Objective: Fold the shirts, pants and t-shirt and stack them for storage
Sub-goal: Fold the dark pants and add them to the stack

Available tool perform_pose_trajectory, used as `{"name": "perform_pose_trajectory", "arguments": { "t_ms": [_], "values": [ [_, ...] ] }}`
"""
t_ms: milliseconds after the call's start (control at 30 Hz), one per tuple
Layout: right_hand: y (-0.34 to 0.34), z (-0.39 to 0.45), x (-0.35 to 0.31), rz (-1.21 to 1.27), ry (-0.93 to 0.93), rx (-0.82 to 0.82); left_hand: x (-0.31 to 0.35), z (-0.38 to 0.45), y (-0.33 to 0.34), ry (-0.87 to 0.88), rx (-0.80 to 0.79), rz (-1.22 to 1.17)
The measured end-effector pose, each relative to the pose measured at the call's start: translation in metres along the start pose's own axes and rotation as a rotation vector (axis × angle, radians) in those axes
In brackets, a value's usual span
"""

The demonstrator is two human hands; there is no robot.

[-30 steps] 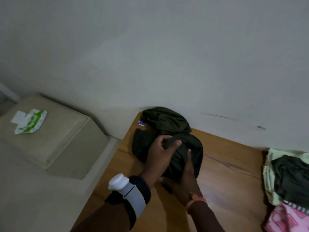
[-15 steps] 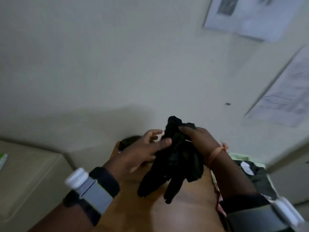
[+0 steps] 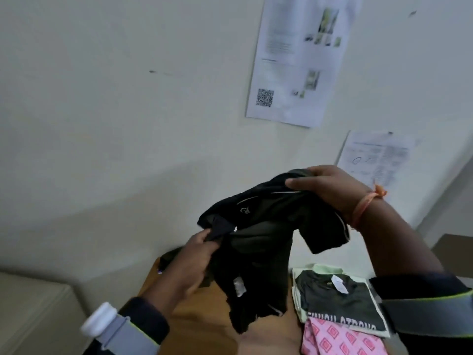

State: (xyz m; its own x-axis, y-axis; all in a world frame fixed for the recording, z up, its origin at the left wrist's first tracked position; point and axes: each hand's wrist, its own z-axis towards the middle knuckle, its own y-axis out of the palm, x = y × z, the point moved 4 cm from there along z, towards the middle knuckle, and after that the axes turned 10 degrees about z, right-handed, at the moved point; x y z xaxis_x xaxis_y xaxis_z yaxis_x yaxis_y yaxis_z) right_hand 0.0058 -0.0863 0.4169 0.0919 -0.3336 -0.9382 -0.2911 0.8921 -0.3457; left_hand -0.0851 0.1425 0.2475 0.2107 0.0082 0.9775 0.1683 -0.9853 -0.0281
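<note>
Now black garment (image 3: 261, 242) lifted off wooden table (image 3: 194, 326), was lying bunched there a second ago. Left hand (image 3: 197, 254) pinches edge, right hand (image 3: 330, 188) grips top. Unfolded; folded stack (image 3: 343, 306) waits beside.

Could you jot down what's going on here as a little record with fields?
held item: black garment, lifted above the wooden table, hanging crumpled
left hand: pinches one edge of the garment
right hand: grips the garment's upper part
stack: dark folded shirt on a pale green one, pink patterned cloth in front
wall: two printed sheets
</note>
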Motion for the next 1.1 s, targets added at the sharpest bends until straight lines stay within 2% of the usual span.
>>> {"name": "perform_pose_trajectory", "arguments": {
  "t_ms": [67, 133, 200, 233, 267, 333, 367, 400, 467, 533, 600, 667, 733, 800, 867, 900, 967, 1000, 1033, 1067, 1100],
  "values": [
    [-0.029, 0.001, 0.020, -0.399, 0.020, 0.168, 0.019, -0.006, 0.003, -0.005, -0.035, -0.058],
    [-0.037, -0.008, 0.044, -0.640, 0.124, 0.276, 0.037, -0.012, 0.016, -0.038, -0.111, -0.061],
    [-0.024, -0.028, 0.056, -0.758, 0.111, 0.373, 0.047, -0.012, 0.023, -0.101, -0.069, -0.011],
    [-0.014, -0.042, 0.060, -0.665, 0.052, 0.381, 0.051, -0.009, 0.029, -0.122, -0.025, 0.038],
    [-0.001, -0.060, 0.064, -0.471, -0.006, 0.315, 0.055, -0.007, 0.038, -0.134, 0.013, 0.087],
    [0.041, -0.092, 0.077, -0.108, 0.040, 0.118, 0.062, -0.008, 0.053, -0.155, 0.061, 0.218],
    [0.066, -0.098, 0.084, -0.088, 0.061, 0.043, 0.065, -0.009, 0.053, -0.167, 0.079, 0.262],
    [0.080, -0.100, 0.103, -0.103, 0.077, 0.039, 0.066, -0.008, 0.061, -0.169, 0.077, 0.303],
    [0.096, -0.091, 0.142, -0.147, 0.105, 0.137, 0.077, -0.012, 0.073, -0.124, 0.109, 0.312],
    [0.104, -0.081, 0.177, -0.054, 0.177, 0.183, 0.091, -0.019, 0.078, -0.053, 0.163, 0.216],
    [0.111, -0.078, 0.203, 0.033, 0.234, 0.199, 0.105, -0.025, 0.073, -0.038, 0.165, 0.014],
    [0.106, -0.080, 0.215, 0.073, 0.194, 0.290, 0.116, -0.028, 0.063, -0.018, 0.156, -0.119],
    [0.084, -0.074, 0.212, 0.115, 0.107, 0.431, 0.126, -0.030, 0.045, -0.005, 0.185, -0.085],
    [0.051, -0.064, 0.200, 0.115, 0.045, 0.594, 0.128, -0.032, 0.023, 0.000, 0.254, 0.039],
    [0.015, -0.048, 0.185, 0.103, -0.082, 0.713, 0.128, -0.033, 0.000, 0.026, 0.316, 0.353],
    [0.002, -0.039, 0.177, 0.037, -0.132, 0.702, 0.125, -0.032, -0.014, 0.037, 0.387, 0.575],
    [-0.015, -0.024, 0.166, -0.368, -0.092, 0.633, 0.123, -0.036, -0.033, 0.137, 0.587, 1.060],
    [-0.021, -0.021, 0.162, -0.636, -0.008, 0.614, 0.123, -0.041, -0.034, 0.270, 0.627, 1.239],
    [-0.028, -0.019, 0.162, -0.833, 0.084, 0.604, 0.120, -0.043, -0.031, 0.437, 0.565, 1.342],
    [-0.034, -0.019, 0.161, -0.889, 0.161, 0.586, 0.114, -0.044, -0.027, 0.547, 0.432, 1.391],
    [-0.038, -0.015, 0.166, -0.830, 0.201, 0.546, 0.104, -0.048, -0.021, 0.558, 0.256, 1.376]
  ]
}}
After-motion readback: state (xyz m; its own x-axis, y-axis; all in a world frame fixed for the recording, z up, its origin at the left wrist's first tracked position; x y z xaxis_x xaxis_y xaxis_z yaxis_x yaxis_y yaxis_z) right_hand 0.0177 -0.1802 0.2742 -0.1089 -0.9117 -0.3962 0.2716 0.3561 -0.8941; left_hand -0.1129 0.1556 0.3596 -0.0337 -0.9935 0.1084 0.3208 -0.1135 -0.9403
